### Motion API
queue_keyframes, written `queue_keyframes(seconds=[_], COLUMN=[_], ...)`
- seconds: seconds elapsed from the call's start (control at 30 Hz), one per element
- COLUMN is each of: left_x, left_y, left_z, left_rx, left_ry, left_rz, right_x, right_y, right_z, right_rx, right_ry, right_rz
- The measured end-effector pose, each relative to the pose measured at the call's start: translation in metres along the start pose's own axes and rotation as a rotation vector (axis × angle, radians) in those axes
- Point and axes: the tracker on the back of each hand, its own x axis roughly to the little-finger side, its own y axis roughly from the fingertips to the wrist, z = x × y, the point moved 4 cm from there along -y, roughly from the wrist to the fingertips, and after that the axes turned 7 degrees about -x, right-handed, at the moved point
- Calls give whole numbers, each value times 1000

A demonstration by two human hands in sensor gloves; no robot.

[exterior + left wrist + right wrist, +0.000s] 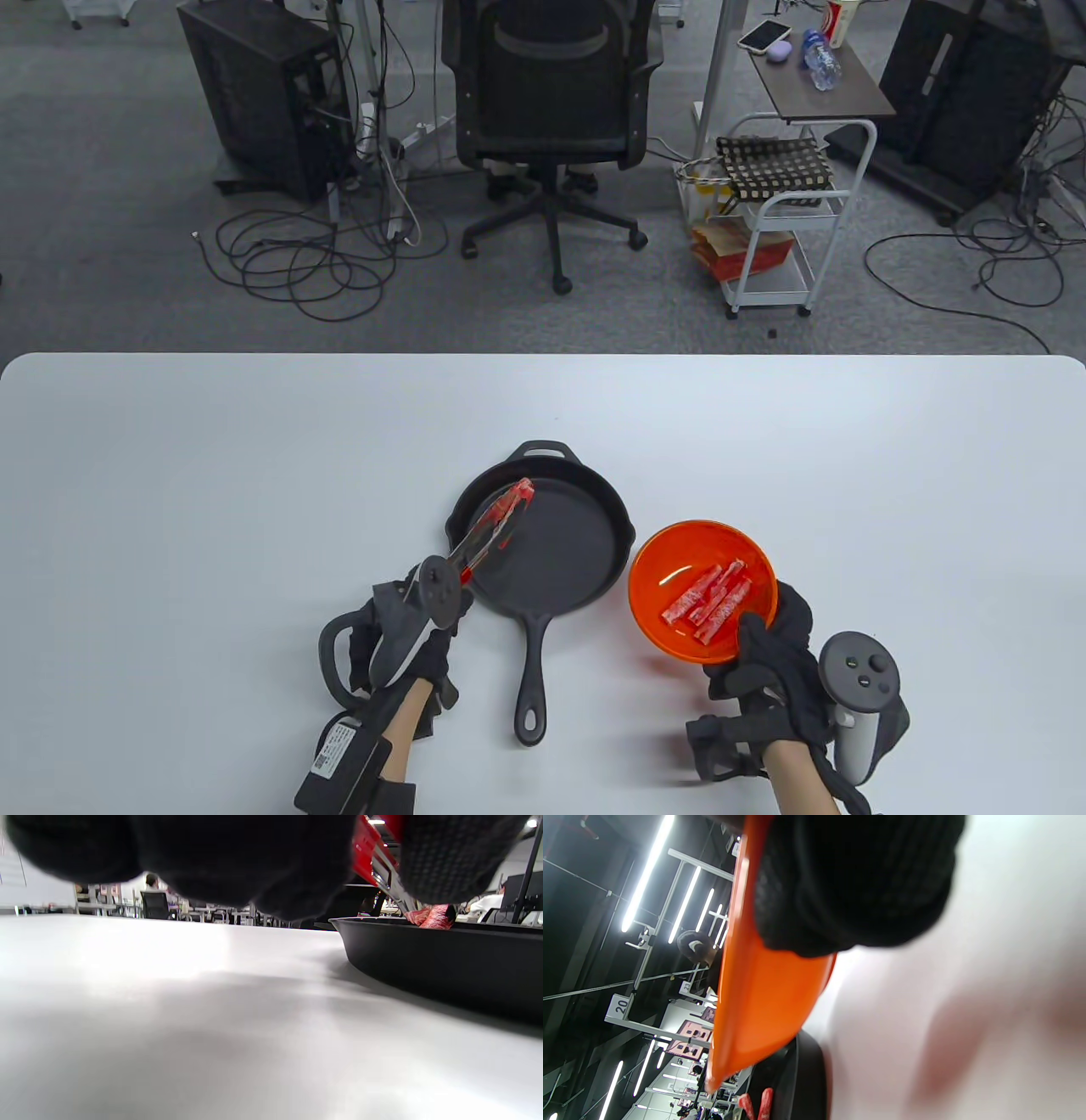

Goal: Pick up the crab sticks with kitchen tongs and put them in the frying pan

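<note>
Table view: left hand (399,632) grips the red-handled kitchen tongs (488,535), fingers wrapped on the handle end. Tong tips sit over the far-left part of the frying pan (543,543), pinching one crab stick (519,494). Whether the stick touches the pan floor can't be told from above. Right hand (768,658) holds the orange bowl (702,592) by its near-right rim, thumb hooked over the edge, fingers under the wall. Remaining crab sticks (708,598) lie in a pile inside the bowl. Bowl sits just right of the pan, on the white table (254,475).

Left wrist view adds the side profile: crab stick sits at pan-rim height, still in the tong tips; pan wall hides anything lower. Bowl not visible here.

Right wrist view adds the bowl's outer wall with the gloved fingers curled against it; bowl contents hidden. Pan edge and red tong tips show at the bottom.

Readable text: sign "20" (621,1007) in the right wrist view. White label on the left wrist strap (333,747) is illegible.
</note>
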Motion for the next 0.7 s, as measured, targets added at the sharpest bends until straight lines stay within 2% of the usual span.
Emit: queue_keyframes(seconds=[0.17,0.7], left_x=[-12,-18], left_y=[-2,-2], left_z=[2,-7], left_rx=[-74,-39], left_ry=[-107,-140], left_rz=[-19,-25], right_x=[0,0], right_y=[0,0], right_z=[1,3], right_rx=[-6,-13], right_ry=[2,9], right_rz=[5,4])
